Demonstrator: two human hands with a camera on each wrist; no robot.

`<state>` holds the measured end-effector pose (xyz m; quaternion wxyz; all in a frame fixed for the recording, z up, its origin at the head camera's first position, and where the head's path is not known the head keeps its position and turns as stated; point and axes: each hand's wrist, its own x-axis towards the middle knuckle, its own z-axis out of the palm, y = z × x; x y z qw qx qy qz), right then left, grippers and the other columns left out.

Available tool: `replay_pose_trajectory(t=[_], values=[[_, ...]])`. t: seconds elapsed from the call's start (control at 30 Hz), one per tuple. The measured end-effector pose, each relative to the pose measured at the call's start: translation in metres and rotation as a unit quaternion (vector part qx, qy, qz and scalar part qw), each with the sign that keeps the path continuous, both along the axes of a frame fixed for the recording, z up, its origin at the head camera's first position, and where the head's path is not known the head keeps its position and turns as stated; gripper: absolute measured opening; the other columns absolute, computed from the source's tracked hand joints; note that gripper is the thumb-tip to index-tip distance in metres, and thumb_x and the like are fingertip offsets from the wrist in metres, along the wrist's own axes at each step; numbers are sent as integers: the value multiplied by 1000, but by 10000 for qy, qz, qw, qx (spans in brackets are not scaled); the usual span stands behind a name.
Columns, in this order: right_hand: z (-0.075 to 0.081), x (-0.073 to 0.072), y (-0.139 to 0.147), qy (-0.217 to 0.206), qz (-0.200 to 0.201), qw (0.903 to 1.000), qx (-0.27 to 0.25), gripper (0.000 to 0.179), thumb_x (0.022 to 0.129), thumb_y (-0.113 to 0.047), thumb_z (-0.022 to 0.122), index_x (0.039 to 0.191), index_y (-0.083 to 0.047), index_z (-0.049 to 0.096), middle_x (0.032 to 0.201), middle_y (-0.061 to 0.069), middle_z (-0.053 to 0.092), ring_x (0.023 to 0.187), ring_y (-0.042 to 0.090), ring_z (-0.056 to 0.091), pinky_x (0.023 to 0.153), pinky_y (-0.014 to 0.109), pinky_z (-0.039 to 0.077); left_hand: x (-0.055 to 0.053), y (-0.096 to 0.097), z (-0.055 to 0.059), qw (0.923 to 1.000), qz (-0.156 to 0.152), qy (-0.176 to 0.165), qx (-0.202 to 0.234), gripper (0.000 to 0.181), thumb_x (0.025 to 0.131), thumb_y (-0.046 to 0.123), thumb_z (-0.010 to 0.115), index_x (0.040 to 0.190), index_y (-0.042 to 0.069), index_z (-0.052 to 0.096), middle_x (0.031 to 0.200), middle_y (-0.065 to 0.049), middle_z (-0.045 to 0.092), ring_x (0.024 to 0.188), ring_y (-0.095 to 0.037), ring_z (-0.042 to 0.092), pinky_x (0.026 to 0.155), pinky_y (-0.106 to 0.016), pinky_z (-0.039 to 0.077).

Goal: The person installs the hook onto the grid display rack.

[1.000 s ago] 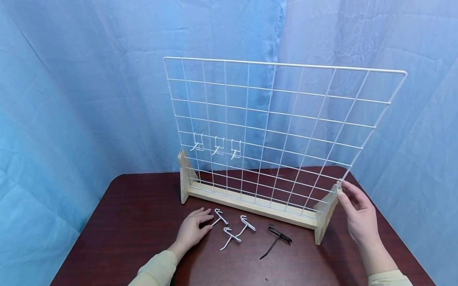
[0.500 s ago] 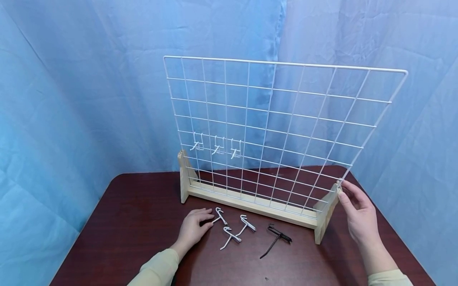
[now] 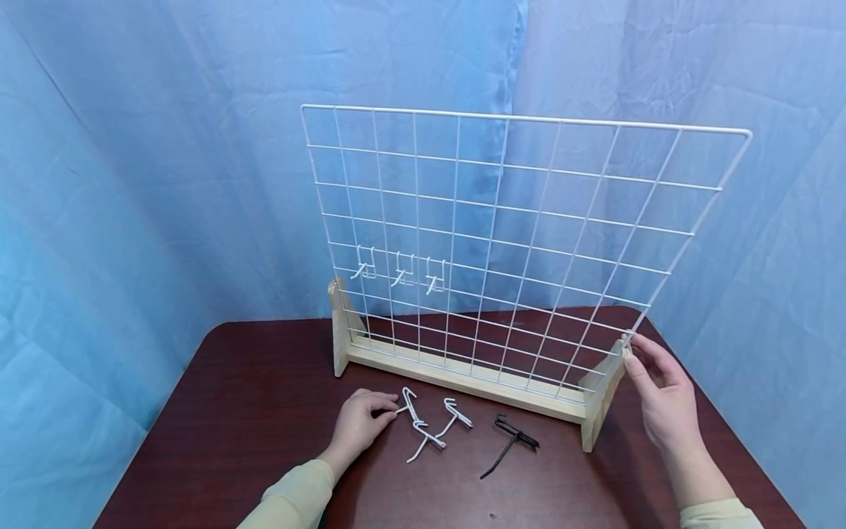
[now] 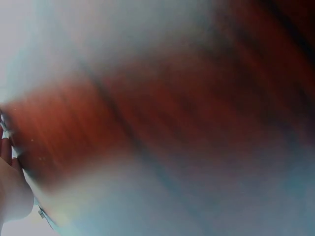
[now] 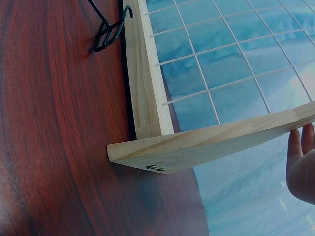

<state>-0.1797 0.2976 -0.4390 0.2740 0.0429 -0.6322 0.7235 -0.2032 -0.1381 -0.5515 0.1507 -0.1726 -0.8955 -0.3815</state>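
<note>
My left hand (image 3: 359,426) pinches the prong of a white wire hook (image 3: 409,403) between thumb and index finger, low over the table. Two more white hooks, one nearer (image 3: 427,438) and one to the right (image 3: 454,416), lie beside it. A white wire grid panel (image 3: 492,199) stands upright in a wooden base (image 3: 463,376). Three white hooks (image 3: 401,273) hang in a row on its lower left. At the right end, my right hand (image 3: 667,400) holds the top of the wooden side support (image 5: 206,140), thumb in front and fingers behind.
A black wire hook (image 3: 510,442) lies on the dark red table (image 3: 264,411), right of the white ones and in front of the base. Blue curtains (image 3: 198,147) hang behind the table and at both sides. The left wrist view is mostly blurred.
My left fingertips have closed on the leftmost loose hook's prong. That hook has turned and shifted slightly right, now overlapping the nearer one in view. My right hand stays put.
</note>
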Motion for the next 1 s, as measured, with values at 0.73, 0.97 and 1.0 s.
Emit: replay_pose_trajectory(t=[0.73, 0.97, 1.0], values=[[0, 1, 0, -11, 43, 9999, 120, 36, 94, 12, 55, 129, 6, 60, 110, -3, 67, 98, 9, 59, 81, 12, 48, -1, -11, 9, 9852, -42, -1316, 1100, 9, 81, 5, 80, 83, 14, 76, 80, 9, 69, 74, -8, 58, 68, -24, 48], [0, 1, 0, -16, 18, 10000, 93, 36, 94, 13, 55, 129, 6, 61, 110, -3, 67, 99, 9, 58, 81, 11, 48, -1, -12, 13, 9669, 16, -1806, 1804, 6, 81, 7, 81, 86, 8, 77, 84, 1, 71, 77, -11, 58, 69, -24, 47], [0, 1, 0, -9, 22, 10000, 78, 36, 94, 13, 55, 129, 6, 60, 110, -3, 67, 99, 9, 59, 81, 12, 48, -1, -12, 13, 9635, 43, -1858, 1925, 7, 81, 6, 81, 86, 7, 76, 85, -1, 71, 76, -12, 57, 68, -24, 47]])
